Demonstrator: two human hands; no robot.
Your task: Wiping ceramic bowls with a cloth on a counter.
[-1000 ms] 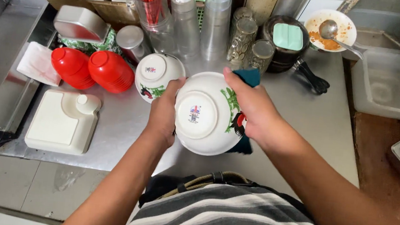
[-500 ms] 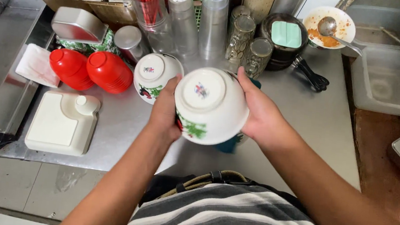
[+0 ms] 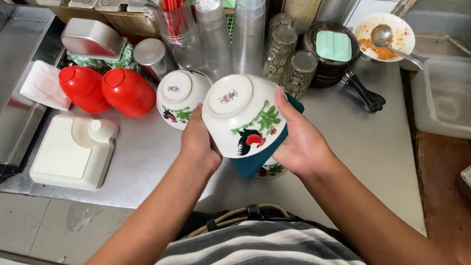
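Both hands are holding a white ceramic bowl painted with a red-and-black rooster and green leaves (image 3: 242,116), turned base-up above the grey steel counter (image 3: 370,155). The left hand (image 3: 198,140) is gripping its lower rim with fingers curled under, while the right hand (image 3: 300,144) is pressing a dark teal cloth (image 3: 258,160) against its side, fingers together. Another matching bowl (image 3: 179,96) is sitting upside down just beside it (two red plastic bowls (image 3: 108,90) are lying further left, near a cream plastic dispenser (image 3: 75,150)).
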